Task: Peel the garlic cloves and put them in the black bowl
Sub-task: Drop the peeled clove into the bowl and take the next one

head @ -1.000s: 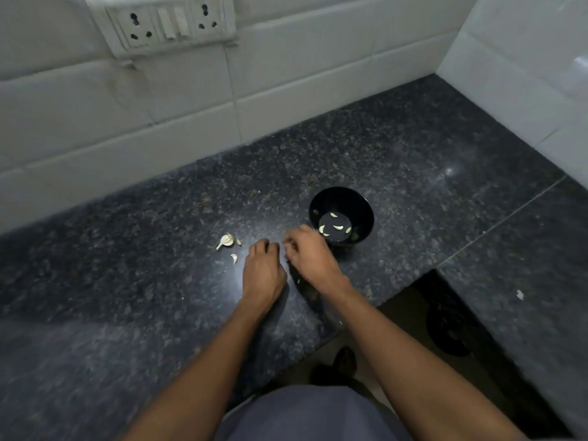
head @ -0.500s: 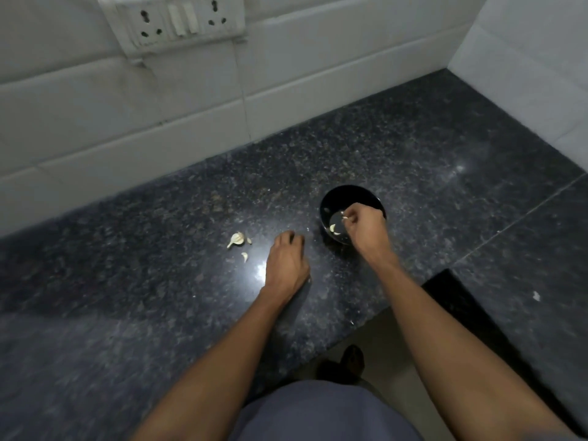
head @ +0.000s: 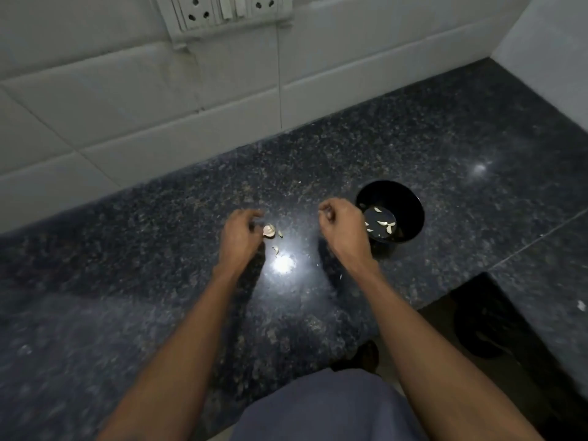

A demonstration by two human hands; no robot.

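Head view of a dark speckled stone bench (head: 413,148) set against a white tiled wall (head: 159,116). The black bowl (head: 410,211) stands on the bench at right and contains several peeled garlic cloves (head: 383,223). The right hand (head: 342,227) hovers just left of the bowl, fingers curled; whether it holds anything cannot be told. The left hand (head: 240,238), fingers loosely curled, is just beside an unpeeled garlic piece (head: 269,230) on the bench; contact cannot be told. Small skin scraps (head: 276,249) lie nearby. A switch panel (head: 222,11) hangs on the wall.
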